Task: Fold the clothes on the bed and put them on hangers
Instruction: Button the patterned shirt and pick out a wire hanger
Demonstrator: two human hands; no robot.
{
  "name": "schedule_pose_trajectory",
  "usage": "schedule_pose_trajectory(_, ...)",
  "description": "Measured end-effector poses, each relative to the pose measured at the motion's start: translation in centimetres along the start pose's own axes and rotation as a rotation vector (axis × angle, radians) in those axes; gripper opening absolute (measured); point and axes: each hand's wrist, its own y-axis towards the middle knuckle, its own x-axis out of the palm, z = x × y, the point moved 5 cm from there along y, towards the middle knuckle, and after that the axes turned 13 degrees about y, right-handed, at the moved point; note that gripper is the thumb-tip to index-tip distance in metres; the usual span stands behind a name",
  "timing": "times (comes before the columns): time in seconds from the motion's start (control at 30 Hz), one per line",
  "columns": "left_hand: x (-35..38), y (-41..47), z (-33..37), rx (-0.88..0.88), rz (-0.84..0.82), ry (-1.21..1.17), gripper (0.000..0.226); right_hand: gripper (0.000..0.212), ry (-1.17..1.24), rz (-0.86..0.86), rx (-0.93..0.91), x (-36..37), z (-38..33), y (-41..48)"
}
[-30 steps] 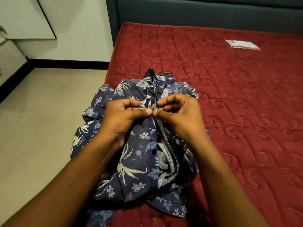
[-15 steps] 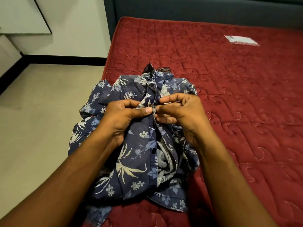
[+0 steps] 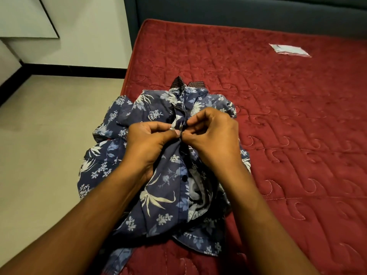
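Two pinches on shirt (image 3: 162,195) placket: left hand (image 3: 147,141), right hand (image 3: 214,137); pinched spot hidden under thumbs.

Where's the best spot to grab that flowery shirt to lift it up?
Probably both shoulders beside the collar, coming from above. The shirt lies front-up, collar farthest away; lower down it is bunched, so the shoulders are flattest.

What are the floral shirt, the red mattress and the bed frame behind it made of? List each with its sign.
The floral shirt: thin woven cloth, likely cotton, matte; it crumples into soft folds. The red mattress: quilted fabric, slight sheen; stitched swirl lines show. The bed frame: seemingly dark teal upholstery, matte; weave too fine to tell.
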Motion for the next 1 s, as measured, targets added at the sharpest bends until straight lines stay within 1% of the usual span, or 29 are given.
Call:
schedule_pose_trajectory(0.07,0.1,-0.3,0.4,0.004,-0.010,-0.037,0.020,0.022,-0.002,-0.011,-0.061,0.1,-0.2,0.0)
schedule_pose_trajectory(0.13,0.1,-0.4,0.5,-0.003,-0.010,-0.063,0.025,0.023,0.014,-0.032,-0.060,0.3,-0.1,-0.1)
schedule_pose_trajectory(0.2,0.0,-0.4,0.4,-0.032,-0.002,-0.103,0.027,0.028,0.125,-0.061,0.036,0.4,0.6,0.0)
schedule_pose_trajectory(0.3,0.0,-0.2,0.3,-0.072,-0.014,-0.174,0.023,0.034,0.339,-0.087,0.198,0.3,1.6,0.3)
schedule_pose_trajectory(0.4,0.2,0.0,0.0,-0.089,-0.020,-0.218,0.023,0.033,0.505,-0.116,0.294,0.6,2.3,0.3)
schedule_pose_trajectory(0.5,0.1,0.6,-0.5,-0.093,0.005,-0.220,0.027,0.030,0.592,-0.115,0.349,1.0,2.8,0.1)
schedule_pose_trajectory(0.57,-0.1,0.8,-0.6,-0.056,0.036,-0.184,0.027,0.027,0.681,-0.132,0.408,1.3,3.0,0.0)
schedule_pose_trajectory(0.63,-0.2,0.9,-0.4,0.076,0.083,-0.032,0.026,0.025,0.751,-0.166,0.458,1.6,3.0,-0.1)
schedule_pose_trajectory(0.7,-0.1,0.9,0.1,0.194,0.094,0.095,0.027,0.024,0.781,-0.175,0.470,1.5,3.0,0.0)
schedule_pose_trajectory(0.73,0.1,0.8,0.2,0.212,0.081,0.101,0.027,0.022,0.793,-0.172,0.471,1.4,3.1,0.0)
schedule_pose_trajectory(0.8,0.2,0.9,0.2,0.211,0.057,0.082,0.028,0.018,0.814,-0.168,0.491,1.1,3.2,0.0)
schedule_pose_trajectory(0.9,0.2,1.0,0.2,0.201,0.027,0.076,0.029,0.020,0.825,-0.159,0.517,0.9,3.3,0.1)
schedule_pose_trajectory(0.93,0.1,1.1,0.3,0.192,0.028,0.067,0.029,0.020,0.779,-0.153,0.491,0.8,3.2,0.1)
schedule_pose_trajectory(1.0,-0.5,1.4,0.5,0.170,0.066,0.041,0.030,0.019,0.561,-0.136,0.363,0.2,2.3,0.4)
